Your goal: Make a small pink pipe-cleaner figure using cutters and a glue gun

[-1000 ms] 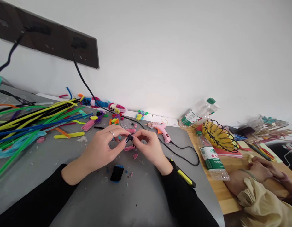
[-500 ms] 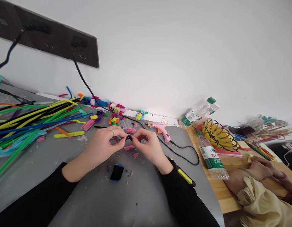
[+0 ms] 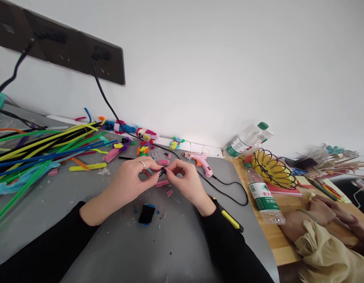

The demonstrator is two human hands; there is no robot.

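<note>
Between my fingertips is a short bent piece of black pipe cleaner (image 3: 162, 172). My left hand (image 3: 137, 177), wearing a ring, pinches it from the left. From the right, the thumb and forefinger of my right hand (image 3: 184, 181) grip its other end. Below them on the grey mat (image 3: 111, 251) lies a small black bundle with blue edges (image 3: 147, 214). Short pink pipe cleaner pieces (image 3: 162, 183) lie just behind and under my fingers. A pink glue gun (image 3: 202, 162) rests behind my right hand.
Long coloured pipe cleaners (image 3: 49, 151) spread across the left. Small fuzzy figures (image 3: 120, 126) sit along the wall. A yellow-and-black utility knife (image 3: 230, 218) lies by my right forearm. Water bottles (image 3: 265, 200) and a yellow wire basket (image 3: 273, 171) are on the right, near another person's hands (image 3: 325, 208).
The black piece was an arch between my fingertips; now it looks bent together and tilted downward. My hands have stayed in nearly the same place, with the view shifting slightly.
</note>
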